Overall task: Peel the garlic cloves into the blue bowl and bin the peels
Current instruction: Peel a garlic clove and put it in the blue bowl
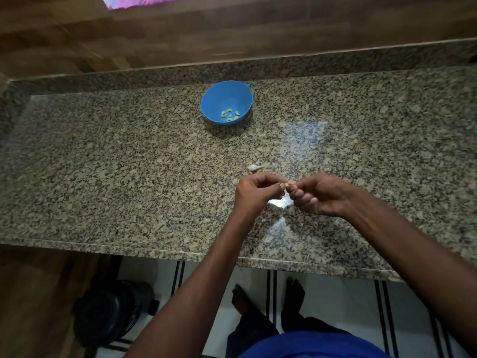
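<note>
Both hands, left (pixel 258 193) and right (pixel 318 196), grip one garlic clove (pixel 287 182) above the speckled granite counter (pixel 129 164) near wood-panelled walls (pixel 232 29).

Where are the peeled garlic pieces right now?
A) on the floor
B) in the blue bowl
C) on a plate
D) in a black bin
B: the small pale green garlic pieces lie together at the bottom of the blue bowl on the counter.

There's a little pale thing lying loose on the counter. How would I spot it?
Start at the blue bowl near the back of the speckled counter, then come straight toward the hands. Just beyond the left hand lies an unpeeled garlic clove, alone. Unlike the cloves in the bowl, it is whitish with a pointed tail.
</note>
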Demonstrator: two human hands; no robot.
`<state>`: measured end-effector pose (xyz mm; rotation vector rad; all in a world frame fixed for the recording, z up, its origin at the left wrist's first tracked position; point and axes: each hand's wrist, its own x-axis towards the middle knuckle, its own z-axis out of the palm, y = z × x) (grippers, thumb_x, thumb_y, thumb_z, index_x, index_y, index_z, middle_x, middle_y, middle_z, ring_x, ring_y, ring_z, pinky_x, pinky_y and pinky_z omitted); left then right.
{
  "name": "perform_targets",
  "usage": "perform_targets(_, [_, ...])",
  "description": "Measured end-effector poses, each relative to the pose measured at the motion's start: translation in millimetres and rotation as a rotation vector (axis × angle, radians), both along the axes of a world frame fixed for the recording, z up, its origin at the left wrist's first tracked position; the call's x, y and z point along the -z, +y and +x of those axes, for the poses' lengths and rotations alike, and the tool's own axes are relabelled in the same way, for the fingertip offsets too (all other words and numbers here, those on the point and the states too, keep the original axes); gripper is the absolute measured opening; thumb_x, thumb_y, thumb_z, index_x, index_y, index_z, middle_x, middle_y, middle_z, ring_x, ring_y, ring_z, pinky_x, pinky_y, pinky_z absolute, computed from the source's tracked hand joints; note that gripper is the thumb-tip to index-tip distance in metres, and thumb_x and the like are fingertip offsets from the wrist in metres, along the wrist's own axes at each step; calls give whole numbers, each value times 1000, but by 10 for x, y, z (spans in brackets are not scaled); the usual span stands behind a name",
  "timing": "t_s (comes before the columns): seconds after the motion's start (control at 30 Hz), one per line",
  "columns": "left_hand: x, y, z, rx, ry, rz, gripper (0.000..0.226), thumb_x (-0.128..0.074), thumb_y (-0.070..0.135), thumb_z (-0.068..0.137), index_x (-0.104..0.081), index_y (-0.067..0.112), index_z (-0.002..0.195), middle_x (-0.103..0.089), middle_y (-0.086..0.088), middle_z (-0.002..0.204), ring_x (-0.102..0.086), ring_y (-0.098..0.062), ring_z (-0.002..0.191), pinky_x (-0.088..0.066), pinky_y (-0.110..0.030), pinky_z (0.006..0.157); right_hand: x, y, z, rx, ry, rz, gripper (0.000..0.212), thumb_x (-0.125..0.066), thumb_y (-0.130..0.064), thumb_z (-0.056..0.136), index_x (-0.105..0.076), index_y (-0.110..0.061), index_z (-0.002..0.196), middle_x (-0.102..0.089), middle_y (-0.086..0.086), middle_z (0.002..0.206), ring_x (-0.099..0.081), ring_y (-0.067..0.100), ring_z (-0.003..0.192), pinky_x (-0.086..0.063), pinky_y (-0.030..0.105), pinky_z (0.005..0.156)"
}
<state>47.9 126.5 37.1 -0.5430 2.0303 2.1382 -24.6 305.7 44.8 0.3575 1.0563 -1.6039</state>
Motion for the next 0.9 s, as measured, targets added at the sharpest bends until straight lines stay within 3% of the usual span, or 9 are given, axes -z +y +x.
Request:
perform_targets(0.07, [-14,-8,-26,-34,-108,29,7,-77,1,87,-77,-2,93,-76,-22,92,-70,-23,75,-61,-31,72,-29,-25,56,-129,391,251,16,-53,-4,100,-64,3,90,-63,10,72,-54,11,50,-45,18,42])
perform_targets(0.17, [-57,-22,-100,-79,-308,119,1,-72,-4,88,-72,-4,89,-74,-19,89,-71,-20,67,-63,-26,67,-25,-110,191,-336,1128,665,17,-63,-9,98,-71,-8,82,-67,6,68,-60,15,52,-53,27,48])
perform_targets(0.27, [-61,-16,-172,-119,-386,93,2,-70,-7,88,-69,-5,88,-72,-17,84,-71,-21,65,-63,-25,62,22,-188,303,-393,1496,780,18,-67,-10,96,-70,-14,78,-55,-6,57,-50,8,47,-37,19,47])
perform_targets(0.33, [-62,-16,-178,-109,-395,94,2,-71,-6,88,-69,-4,87,-73,-18,84,-73,-23,68,-64,-27,66,61,-170,296,-378,1497,797,19,-68,-10,96,-69,-16,78,-55,-6,58,-51,8,49,-35,19,48])
perform_targets(0.43, [-54,-49,-150,-48,-368,187,4,-72,-3,90,-71,-5,93,-75,-16,85,-74,-22,71,-65,-29,73,52,-87,217,-296,1256,726,20,-67,-11,97,-67,-15,77,-66,0,65,-65,15,53,-51,27,48])
perform_targets(0.57, [-22,-55,-125,20,-318,194,10,-72,1,91,-73,-2,101,-76,-13,90,-74,-19,78,-63,-29,77,61,-29,185,-187,1015,546,8,-67,-7,96,-70,-6,88,-71,0,61,-69,11,52,-51,20,48])
perform_targets(0.73, [-11,5,-105,29,-259,150,3,-71,4,93,-74,4,95,-75,-10,84,-71,-18,75,-63,-29,75,96,40,188,-37,925,430,6,-73,-3,91,-71,2,92,-75,12,71,-74,26,62,-63,38,63])
perform_targets(0.9, [7,29,-94,24,-258,104,9,-72,8,94,-74,-1,95,-75,-15,84,-71,-20,71,-63,-28,71,138,97,196,55,825,346,17,-79,-6,86,-69,7,89,-74,21,79,-73,31,70,-63,37,67])
